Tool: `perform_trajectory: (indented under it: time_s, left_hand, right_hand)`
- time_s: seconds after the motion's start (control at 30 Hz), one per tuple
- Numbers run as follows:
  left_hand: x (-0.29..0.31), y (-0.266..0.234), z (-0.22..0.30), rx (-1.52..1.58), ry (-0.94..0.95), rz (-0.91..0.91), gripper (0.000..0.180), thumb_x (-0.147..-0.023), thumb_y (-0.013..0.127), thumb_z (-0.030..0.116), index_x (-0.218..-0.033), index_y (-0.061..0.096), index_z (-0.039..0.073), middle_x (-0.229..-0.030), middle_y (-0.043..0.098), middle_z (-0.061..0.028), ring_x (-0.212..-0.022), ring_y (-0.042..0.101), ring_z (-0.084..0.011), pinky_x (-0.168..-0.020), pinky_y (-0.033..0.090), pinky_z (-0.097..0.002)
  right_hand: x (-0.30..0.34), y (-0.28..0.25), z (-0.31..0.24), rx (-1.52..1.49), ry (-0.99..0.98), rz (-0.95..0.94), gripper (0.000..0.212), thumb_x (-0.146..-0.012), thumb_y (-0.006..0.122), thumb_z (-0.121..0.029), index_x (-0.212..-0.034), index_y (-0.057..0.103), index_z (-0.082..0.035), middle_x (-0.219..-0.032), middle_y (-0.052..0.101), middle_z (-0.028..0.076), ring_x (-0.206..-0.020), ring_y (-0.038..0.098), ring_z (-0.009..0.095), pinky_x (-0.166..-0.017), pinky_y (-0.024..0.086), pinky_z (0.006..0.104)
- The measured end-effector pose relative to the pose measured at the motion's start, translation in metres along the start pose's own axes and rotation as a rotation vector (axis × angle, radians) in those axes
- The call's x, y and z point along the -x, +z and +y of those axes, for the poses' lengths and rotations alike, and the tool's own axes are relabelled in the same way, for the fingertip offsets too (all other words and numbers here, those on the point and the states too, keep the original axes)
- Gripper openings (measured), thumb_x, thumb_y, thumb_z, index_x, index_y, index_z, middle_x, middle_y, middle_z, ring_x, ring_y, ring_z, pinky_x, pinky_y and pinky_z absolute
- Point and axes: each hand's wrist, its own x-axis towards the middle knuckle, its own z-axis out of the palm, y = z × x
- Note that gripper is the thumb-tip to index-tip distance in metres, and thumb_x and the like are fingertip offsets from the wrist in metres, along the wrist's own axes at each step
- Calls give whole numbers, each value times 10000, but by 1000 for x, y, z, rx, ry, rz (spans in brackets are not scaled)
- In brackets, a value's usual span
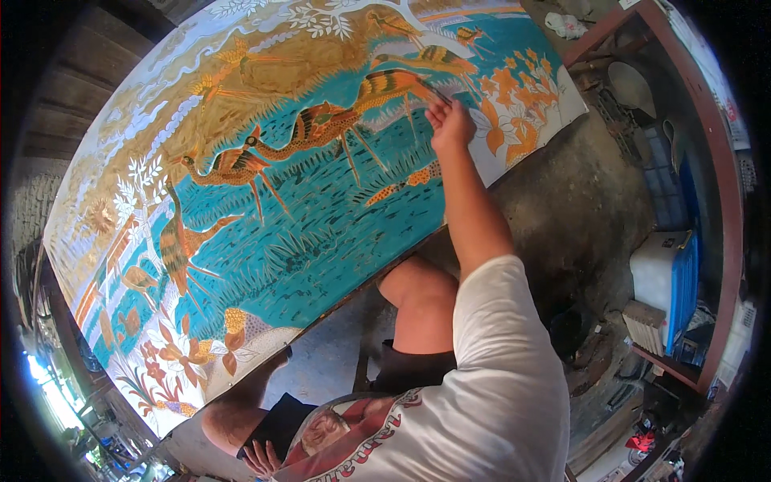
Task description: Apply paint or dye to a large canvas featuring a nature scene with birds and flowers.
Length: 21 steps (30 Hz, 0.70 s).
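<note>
A large painted panel (pixel 313 265) of long-legged birds over turquoise water lies tilted in front of me. My right hand (pixel 451 126) reaches to its upper right, closed round a thin dark brush (pixel 438 95). The brush tip is at the tail of an orange-and-brown bird (pixel 389 87); I cannot tell whether it touches the surface. Orange leaves and flowers (pixel 510 100) are painted to the right of that hand. My left hand (pixel 261 459) lies on my dark shorts by my lap, its fingers apart and holding nothing visible. Part of it is hidden by my shirt.
The panel's lower edge runs just above my bare knees. To the right, a reddish-brown frame (pixel 732 241) surrounds shelves with a white-and-blue plastic container (pixel 662 273). Stained concrete floor (pixel 562 201) shows between panel and shelves. A crumpled white bundle (pixel 565 26) sits beyond the panel's far-right corner.
</note>
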Motion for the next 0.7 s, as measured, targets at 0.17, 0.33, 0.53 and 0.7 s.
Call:
perform_trajectory:
  time_s: [0.17, 0.33, 0.53, 0.7]
  left_hand:
    - [-6, 0, 4, 19, 6, 14, 366, -1006, 454, 235, -1334, 541, 100, -1444, 487, -174, -1365, 409, -440, -1099, 295, -646]
    - [-13, 0, 3, 53, 15, 38, 368, -1006, 451, 239, -1335, 541, 99, -1445, 486, -174, -1366, 407, -441, -1101, 291, -647]
    - [-47, 2, 8, 126, 75, 82, 371, -1007, 447, 243, -1337, 540, 99, -1446, 485, -174, -1368, 405, -441, -1103, 288, -647]
    - [-95, -9, 29, 143, 165, 123, 374, -1007, 444, 246, -1338, 539, 99, -1448, 484, -175, -1369, 403, -441, -1104, 284, -647]
  right_hand:
    - [58, -87, -34, -92, 124, -207, 251, -980, 570, -251, -1122, 622, -51, -920, 664, 79, -803, 636, 200, -764, 571, 415]
    - [148, -197, -106, -84, 169, -210, 301, -948, 624, -229, -1201, 635, -66, -956, 687, 74, -822, 640, 190, -795, 557, 384]
    - [213, -390, -228, -8, -12, 68, 344, -960, 630, -269, -1239, 602, -69, -937, 680, 73, -819, 649, 200, -876, 520, 398]
    - [256, -593, -251, 168, -47, 583, 321, -1045, 400, -269, -1259, 553, -85, -1144, 571, 141, -929, 555, 209, -972, 459, 411]
